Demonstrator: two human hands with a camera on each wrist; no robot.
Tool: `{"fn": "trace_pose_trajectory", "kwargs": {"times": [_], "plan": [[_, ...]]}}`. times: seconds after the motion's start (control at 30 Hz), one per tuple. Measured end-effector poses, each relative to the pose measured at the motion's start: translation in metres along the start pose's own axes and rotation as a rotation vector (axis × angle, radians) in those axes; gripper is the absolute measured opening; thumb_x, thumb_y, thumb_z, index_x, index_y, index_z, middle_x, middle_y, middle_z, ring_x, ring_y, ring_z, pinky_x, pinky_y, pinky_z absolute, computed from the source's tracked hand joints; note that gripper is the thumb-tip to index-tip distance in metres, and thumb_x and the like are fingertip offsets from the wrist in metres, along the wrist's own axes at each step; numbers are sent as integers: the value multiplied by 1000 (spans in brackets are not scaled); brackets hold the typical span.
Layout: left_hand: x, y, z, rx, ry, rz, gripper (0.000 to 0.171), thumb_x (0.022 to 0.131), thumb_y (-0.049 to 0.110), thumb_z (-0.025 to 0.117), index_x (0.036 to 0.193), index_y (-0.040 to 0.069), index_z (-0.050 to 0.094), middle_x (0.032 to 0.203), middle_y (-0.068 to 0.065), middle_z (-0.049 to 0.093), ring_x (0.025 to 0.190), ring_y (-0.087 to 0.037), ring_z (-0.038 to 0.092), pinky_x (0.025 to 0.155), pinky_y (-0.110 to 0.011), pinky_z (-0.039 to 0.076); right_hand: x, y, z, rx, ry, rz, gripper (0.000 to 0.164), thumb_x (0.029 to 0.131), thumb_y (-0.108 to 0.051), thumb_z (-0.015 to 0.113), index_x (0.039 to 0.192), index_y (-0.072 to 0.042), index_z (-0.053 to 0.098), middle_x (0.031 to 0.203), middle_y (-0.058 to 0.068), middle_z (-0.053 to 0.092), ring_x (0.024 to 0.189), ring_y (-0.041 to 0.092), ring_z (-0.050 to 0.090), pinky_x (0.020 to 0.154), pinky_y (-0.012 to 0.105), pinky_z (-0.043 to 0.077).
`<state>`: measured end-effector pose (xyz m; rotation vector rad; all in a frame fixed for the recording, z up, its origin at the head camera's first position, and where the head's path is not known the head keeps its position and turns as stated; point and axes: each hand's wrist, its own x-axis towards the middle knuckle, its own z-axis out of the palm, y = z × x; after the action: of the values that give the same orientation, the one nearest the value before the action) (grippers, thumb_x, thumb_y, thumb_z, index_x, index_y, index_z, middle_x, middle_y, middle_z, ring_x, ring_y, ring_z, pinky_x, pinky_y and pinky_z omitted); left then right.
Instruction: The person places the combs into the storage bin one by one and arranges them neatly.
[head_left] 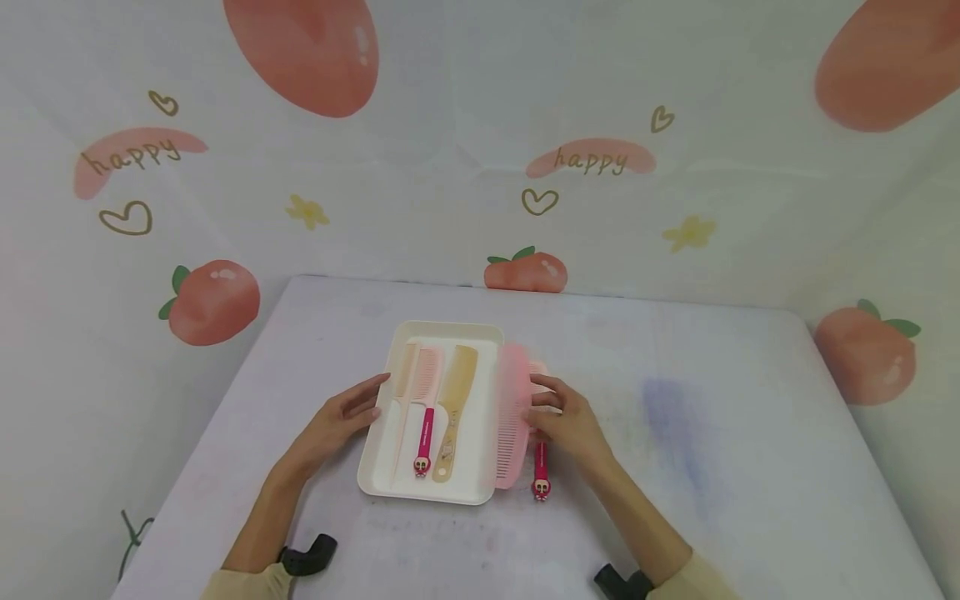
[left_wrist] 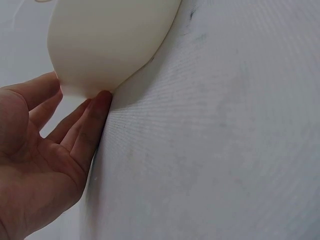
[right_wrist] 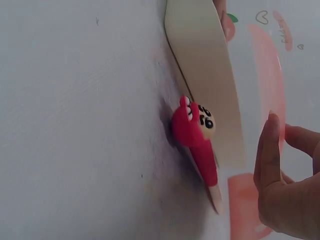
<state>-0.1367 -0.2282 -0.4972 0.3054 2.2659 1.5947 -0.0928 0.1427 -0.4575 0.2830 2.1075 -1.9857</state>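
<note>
My left hand [head_left: 335, 422] holds the left side of a shallow white tray [head_left: 480, 454], with thumb and fingers at its wall [left_wrist: 107, 45]. Inside the tray lie a thin pale tail comb [head_left: 405, 375], a pink comb with a magenta figure handle [head_left: 426, 429] and a yellowish handled comb [head_left: 459, 379]. With thumb and fingers my right hand [head_left: 577, 423] pinches a large curved pink comb [head_left: 512, 417], tilted up along the tray's right edge. Beside the tray on the table is another figure-handled comb [head_left: 541, 475], its upper part partly hidden; its magenta figure head [right_wrist: 192, 122] shows in the right wrist view.
The white table [head_left: 735, 467] spreads out on both sides, with a bluish stain [head_left: 678, 425] to the right. A white cloth with fruit prints [head_left: 213, 302] hangs behind it. Dark straps [head_left: 309, 556] sit at both wrists.
</note>
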Motion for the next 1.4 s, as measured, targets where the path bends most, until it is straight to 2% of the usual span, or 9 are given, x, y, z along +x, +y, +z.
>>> {"fn": "trace_pose_trajectory", "kwargs": {"times": [0.13,0.3,0.57,1.0,1.13,1.23,1.4], "plan": [[0,0,0,-1,2,0,58,98,26,64,152,20,43,155,-14,39,140,-33,42,102,-25,44,6,3,8,28,-29,-13,56,88,-5,71,140,-12,53,113,15,65,90,22,69,72,39,60],[0,-1,-1,-3,-1,-3,58,98,26,64,152,20,43,155,-14,39,140,-33,41,103,-26,44,12,7,17,29,-42,-35,55,87,-4,72,139,-9,55,111,17,65,83,21,69,68,39,60],[0,-1,1,-3,2,-8,57,98,25,64,151,21,43,155,-14,39,140,-33,41,105,-36,44,17,5,28,-67,-11,-46,60,84,-7,75,140,-11,53,107,13,65,79,20,68,66,38,60],[0,-1,1,-19,-1,2,58,98,24,64,152,19,42,155,-15,39,140,-34,41,99,-18,44,22,1,36,-156,23,-76,58,84,-5,76,138,-5,55,107,12,62,79,17,68,65,35,60],[0,0,1,-20,3,0,58,98,24,64,152,18,42,155,-14,39,140,-34,41,98,-16,43,23,1,39,-167,28,-81,58,84,-5,76,138,-4,55,104,11,62,78,17,68,64,34,60],[0,1,1,-12,6,-5,58,98,25,64,152,19,43,155,-14,39,140,-34,41,99,-20,44,24,2,40,-161,35,-90,58,84,-4,75,138,-4,55,101,11,62,76,17,67,63,34,60],[0,1,2,7,15,-9,57,98,26,64,152,22,43,155,-13,39,140,-33,41,105,-36,44,23,5,43,-132,52,-105,57,84,-2,75,137,-3,55,99,12,61,70,17,67,63,36,60]]}}
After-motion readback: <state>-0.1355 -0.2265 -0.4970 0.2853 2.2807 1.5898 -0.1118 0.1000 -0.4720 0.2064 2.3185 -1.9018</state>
